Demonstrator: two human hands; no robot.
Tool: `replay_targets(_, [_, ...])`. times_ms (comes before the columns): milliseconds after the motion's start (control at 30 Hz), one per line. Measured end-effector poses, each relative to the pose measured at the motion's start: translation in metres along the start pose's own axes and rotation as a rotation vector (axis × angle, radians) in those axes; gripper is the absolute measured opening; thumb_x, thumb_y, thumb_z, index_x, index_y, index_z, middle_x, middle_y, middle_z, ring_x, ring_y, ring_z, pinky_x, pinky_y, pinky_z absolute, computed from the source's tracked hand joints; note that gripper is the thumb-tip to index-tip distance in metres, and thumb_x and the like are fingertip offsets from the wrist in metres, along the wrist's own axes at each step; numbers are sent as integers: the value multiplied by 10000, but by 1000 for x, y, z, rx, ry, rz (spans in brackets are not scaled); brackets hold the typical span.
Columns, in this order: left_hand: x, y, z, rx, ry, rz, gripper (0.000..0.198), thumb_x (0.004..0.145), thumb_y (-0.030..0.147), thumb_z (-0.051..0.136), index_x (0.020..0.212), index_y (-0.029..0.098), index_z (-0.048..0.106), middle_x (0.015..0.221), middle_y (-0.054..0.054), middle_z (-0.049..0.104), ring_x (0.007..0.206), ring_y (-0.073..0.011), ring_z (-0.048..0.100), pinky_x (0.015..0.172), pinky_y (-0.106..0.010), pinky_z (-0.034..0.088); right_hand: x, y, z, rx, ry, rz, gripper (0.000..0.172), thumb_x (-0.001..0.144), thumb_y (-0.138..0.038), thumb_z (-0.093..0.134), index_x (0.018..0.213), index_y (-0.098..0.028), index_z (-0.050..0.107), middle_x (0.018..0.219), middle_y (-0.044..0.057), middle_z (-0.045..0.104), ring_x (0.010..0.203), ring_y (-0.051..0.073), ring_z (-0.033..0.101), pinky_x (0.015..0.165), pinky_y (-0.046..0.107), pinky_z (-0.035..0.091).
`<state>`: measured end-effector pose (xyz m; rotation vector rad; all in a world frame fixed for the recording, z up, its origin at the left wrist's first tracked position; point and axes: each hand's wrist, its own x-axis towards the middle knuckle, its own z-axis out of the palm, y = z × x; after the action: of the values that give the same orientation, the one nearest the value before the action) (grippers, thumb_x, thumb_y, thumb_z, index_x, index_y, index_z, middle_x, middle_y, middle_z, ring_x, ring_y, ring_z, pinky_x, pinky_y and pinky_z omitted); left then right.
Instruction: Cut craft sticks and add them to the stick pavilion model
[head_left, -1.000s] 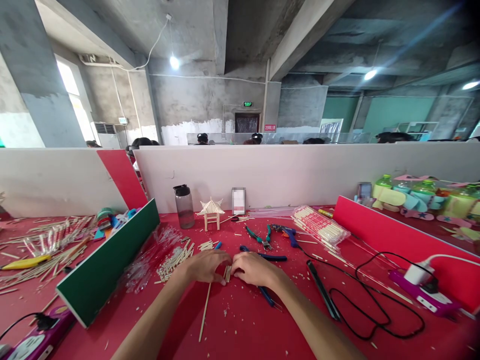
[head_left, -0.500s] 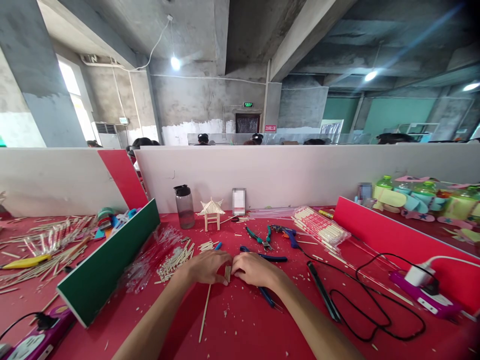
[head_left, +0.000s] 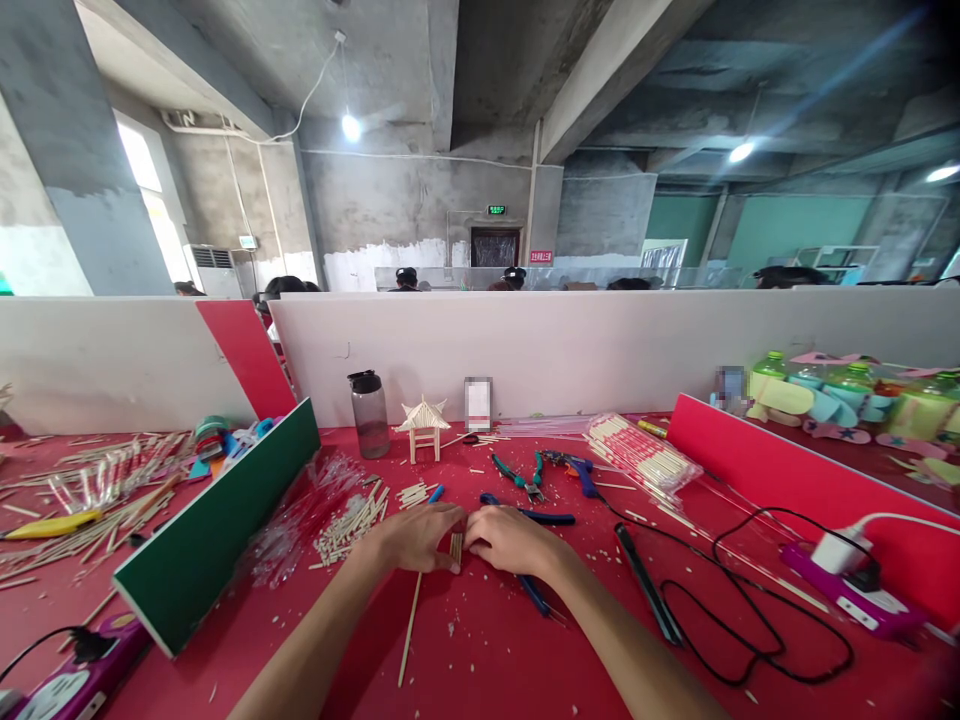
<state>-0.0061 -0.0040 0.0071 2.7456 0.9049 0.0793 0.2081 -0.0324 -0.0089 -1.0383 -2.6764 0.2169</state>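
Note:
My left hand (head_left: pixel 411 537) and my right hand (head_left: pixel 510 538) rest side by side on the red table (head_left: pixel 495 640), fingers curled and pinching a small bundle of short wooden sticks (head_left: pixel 455 548) between them. A long thin stick (head_left: pixel 410 618) lies on the table below my left hand. A pile of cut sticks (head_left: pixel 351 520) lies just left of my left hand. Blue-handled pliers (head_left: pixel 534 592) lie partly under my right wrist. A small stick-built pavilion model (head_left: pixel 423 424) stands further back.
A dark water bottle (head_left: pixel 368 412), green cutters (head_left: pixel 517 476), a blue glue gun (head_left: pixel 574 466) and a packet of sticks (head_left: pixel 639 452) lie behind. A black cable (head_left: pixel 757 610) runs to a power strip (head_left: pixel 851 590) at right. A green divider board (head_left: pixel 217 520) stands at left.

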Motion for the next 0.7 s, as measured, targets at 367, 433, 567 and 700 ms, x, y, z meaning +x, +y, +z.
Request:
replay_targets(367, [0, 4, -2, 33, 11, 3, 436, 749, 485, 719, 1074, 232, 577, 1131, -76, 660, 1028, -292, 633, 845, -344, 465, -1, -1, -3, -3, 13, -19, 237, 850, -140, 554, 908, -249, 756, 969, 24, 734, 900, 177, 659, 766, 227, 419])
replay_targets(433, [-2, 3, -5, 29, 30, 13, 433, 798, 527, 660, 1112, 239, 580, 1161, -77, 655, 1060, -288, 624, 880, -351, 464, -1, 0, -4, -3, 20, -12, 235, 849, -140, 555, 908, -246, 755, 972, 23, 737, 899, 181, 664, 769, 229, 420])
replay_targets(567, [5, -3, -12, 26, 155, -98, 375, 933, 461, 488, 1225, 233, 550, 1253, -77, 629, 1115, -245, 611, 941, -334, 461, -4, 5, -7, -8, 37, 46, 238, 847, -143, 557, 928, -244, 757, 966, 30, 745, 884, 187, 667, 778, 235, 423])
replay_targets(700, [42, -15, -18, 85, 201, -301, 331, 924, 337, 533, 1214, 180, 572, 1266, -100, 624, 1133, -247, 607, 957, -338, 469, -8, 11, -14, -26, 57, 92, 234, 874, -173, 545, 952, -241, 754, 970, 34, 743, 886, 185, 665, 765, 234, 419])
